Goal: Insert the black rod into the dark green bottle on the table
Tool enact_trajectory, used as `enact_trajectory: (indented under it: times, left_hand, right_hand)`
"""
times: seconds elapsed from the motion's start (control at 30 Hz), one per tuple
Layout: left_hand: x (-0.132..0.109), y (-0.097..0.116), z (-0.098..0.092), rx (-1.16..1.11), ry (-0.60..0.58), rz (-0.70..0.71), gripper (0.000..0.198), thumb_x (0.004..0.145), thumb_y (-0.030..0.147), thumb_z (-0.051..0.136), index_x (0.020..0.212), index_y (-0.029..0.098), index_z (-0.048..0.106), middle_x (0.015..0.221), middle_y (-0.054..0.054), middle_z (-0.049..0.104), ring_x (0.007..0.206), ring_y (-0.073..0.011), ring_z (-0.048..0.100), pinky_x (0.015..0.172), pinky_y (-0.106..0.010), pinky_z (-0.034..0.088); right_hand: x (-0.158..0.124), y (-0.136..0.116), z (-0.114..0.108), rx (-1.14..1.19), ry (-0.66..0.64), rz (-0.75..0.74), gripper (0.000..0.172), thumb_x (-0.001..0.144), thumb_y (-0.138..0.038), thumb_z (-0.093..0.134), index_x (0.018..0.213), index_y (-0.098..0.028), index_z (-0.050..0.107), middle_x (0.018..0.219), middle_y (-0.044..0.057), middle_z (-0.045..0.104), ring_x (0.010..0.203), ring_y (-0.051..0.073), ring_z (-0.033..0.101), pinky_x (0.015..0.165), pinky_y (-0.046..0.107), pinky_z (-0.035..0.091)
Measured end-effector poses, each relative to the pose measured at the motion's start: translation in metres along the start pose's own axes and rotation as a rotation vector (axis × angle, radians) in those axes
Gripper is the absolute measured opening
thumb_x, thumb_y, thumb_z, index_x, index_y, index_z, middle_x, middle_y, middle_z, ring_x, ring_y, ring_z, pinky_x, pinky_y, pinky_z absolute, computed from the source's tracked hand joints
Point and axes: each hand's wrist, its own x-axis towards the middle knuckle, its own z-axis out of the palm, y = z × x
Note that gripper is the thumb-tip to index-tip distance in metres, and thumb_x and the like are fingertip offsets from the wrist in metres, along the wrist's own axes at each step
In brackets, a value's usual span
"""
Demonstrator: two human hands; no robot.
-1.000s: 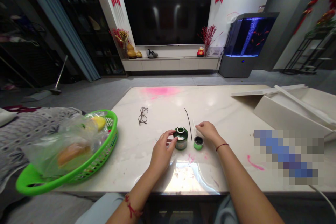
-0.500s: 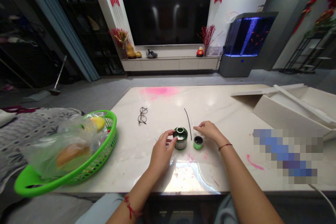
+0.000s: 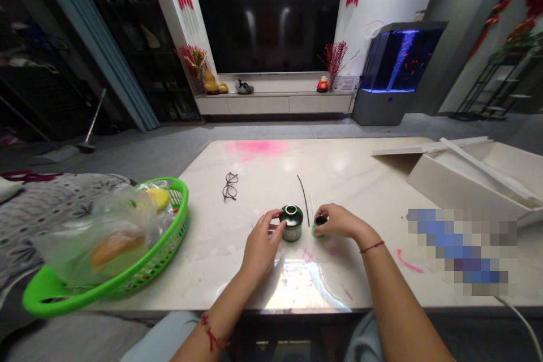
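A dark green glass bottle (image 3: 292,228) with a pale rim around its mouth stands upright on the table. My left hand (image 3: 266,236) grips it from the left, thumb and fingers against its side. Just to its right is a small green cap (image 3: 317,229), its dark hollow facing up. The fingers of my right hand (image 3: 337,220) are closed around this cap, which appears to rest on the tabletop. Behind them lie a thin black stick (image 3: 304,199) and a white stick (image 3: 313,202), its near end by my right hand.
Eyeglasses (image 3: 230,186) lie on the marble-look table (image 3: 263,167) at left. A green basket (image 3: 183,203) with bagged food overlaps the left edge. On the right are an open white box (image 3: 458,178) and a blurred-out blue item (image 3: 456,249).
My right hand has left the white stick, come nearer and closed on the green cap. The white stick lies on the table. My left hand stays on the bottle.
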Motion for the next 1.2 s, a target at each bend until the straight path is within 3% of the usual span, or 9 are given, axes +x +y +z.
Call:
enact_trajectory:
  times: [0.2, 0.33, 0.53, 0.63, 0.73, 0.8, 0.87, 1.03, 1.2]
  left_hand:
    - [0.000, -0.001, 0.000, -0.021, 0.005, 0.001, 0.030, 0.081, 0.038, 0.047, 0.107, 0.026, 0.055, 0.109, -0.004, 0.059, 0.084, -0.0167, 0.060, 0.077, -0.032, 0.048]
    - [0.000, 0.000, 0.000, -0.019, 0.007, -0.003, 0.031, 0.081, 0.039, 0.047, 0.107, 0.025, 0.055, 0.109, -0.004, 0.059, 0.083, -0.0166, 0.060, 0.076, -0.032, 0.048]
    - [0.000, 0.000, 0.000, -0.001, -0.002, -0.011, 0.030, 0.082, 0.039, 0.046, 0.107, 0.026, 0.054, 0.110, -0.003, 0.059, 0.084, -0.0164, 0.059, 0.076, -0.032, 0.047]
    - [0.000, 0.000, 0.000, -0.004, 0.001, -0.008, 0.031, 0.082, 0.039, 0.045, 0.108, 0.025, 0.054, 0.111, -0.004, 0.059, 0.084, -0.0169, 0.059, 0.077, -0.033, 0.047]
    - [0.000, 0.000, 0.000, -0.001, -0.002, -0.012, 0.031, 0.081, 0.039, 0.045, 0.108, 0.025, 0.054, 0.111, -0.004, 0.058, 0.085, -0.0171, 0.060, 0.078, -0.033, 0.047]
    - [0.000, 0.000, 0.000, 0.002, -0.001, -0.007, 0.031, 0.082, 0.039, 0.045, 0.108, 0.025, 0.053, 0.111, -0.004, 0.058, 0.085, -0.0170, 0.060, 0.078, -0.033, 0.048]
    - [0.000, 0.000, 0.000, 0.003, 0.002, 0.001, 0.030, 0.082, 0.039, 0.045, 0.108, 0.026, 0.054, 0.111, -0.004, 0.058, 0.085, -0.0167, 0.060, 0.078, -0.032, 0.048]
    - [0.000, 0.001, 0.000, 0.013, 0.006, 0.004, 0.030, 0.082, 0.038, 0.044, 0.108, 0.025, 0.053, 0.110, -0.003, 0.059, 0.085, -0.0162, 0.060, 0.077, -0.031, 0.048]
    - [0.000, 0.002, 0.000, 0.013, 0.000, 0.001, 0.029, 0.082, 0.037, 0.045, 0.107, 0.025, 0.053, 0.109, -0.003, 0.059, 0.083, -0.0156, 0.060, 0.076, -0.030, 0.048]
  right_hand:
    - [0.003, 0.010, -0.014, -0.185, 0.251, 0.218, 0.032, 0.065, -0.026, 0.056, 0.096, -0.018, 0.058, 0.099, 0.010, 0.062, 0.088, 0.023, 0.059, 0.064, 0.029, 0.041]
    - [0.006, 0.022, -0.016, -0.267, 0.277, 0.350, 0.040, 0.068, -0.027, 0.055, 0.106, -0.015, 0.051, 0.100, 0.014, 0.060, 0.092, 0.025, 0.058, 0.065, 0.031, 0.042]
    - [0.007, 0.024, -0.011, -0.269, 0.243, 0.361, 0.037, 0.069, -0.023, 0.053, 0.105, -0.014, 0.051, 0.101, 0.014, 0.059, 0.093, 0.026, 0.057, 0.068, 0.032, 0.042]
    - [0.003, 0.012, -0.008, -0.335, 0.355, 0.326, 0.042, 0.070, -0.025, 0.055, 0.109, -0.012, 0.050, 0.105, 0.017, 0.056, 0.099, 0.030, 0.052, 0.075, 0.036, 0.040]
    - [0.003, -0.004, 0.000, -0.338, 0.488, 0.153, 0.037, 0.076, -0.028, 0.051, 0.110, -0.014, 0.052, 0.107, 0.015, 0.056, 0.104, 0.027, 0.049, 0.083, 0.035, 0.037]
    - [0.007, -0.012, 0.008, -0.267, 0.438, 0.022, 0.031, 0.080, -0.028, 0.046, 0.108, -0.016, 0.054, 0.104, 0.011, 0.059, 0.100, 0.022, 0.052, 0.083, 0.030, 0.037]
    - [0.012, -0.014, 0.018, -0.223, 0.354, -0.012, 0.028, 0.082, -0.027, 0.045, 0.104, -0.015, 0.056, 0.101, 0.009, 0.060, 0.094, 0.020, 0.055, 0.080, 0.026, 0.039]
    - [0.024, -0.010, 0.038, -0.332, 0.348, 0.075, 0.026, 0.083, -0.026, 0.044, 0.096, -0.011, 0.060, 0.097, 0.014, 0.060, 0.091, 0.024, 0.057, 0.075, 0.029, 0.040]
    - [0.026, -0.009, 0.044, -0.388, 0.405, 0.176, 0.031, 0.082, -0.034, 0.046, 0.090, -0.007, 0.061, 0.095, 0.017, 0.058, 0.088, 0.026, 0.058, 0.070, 0.030, 0.042]
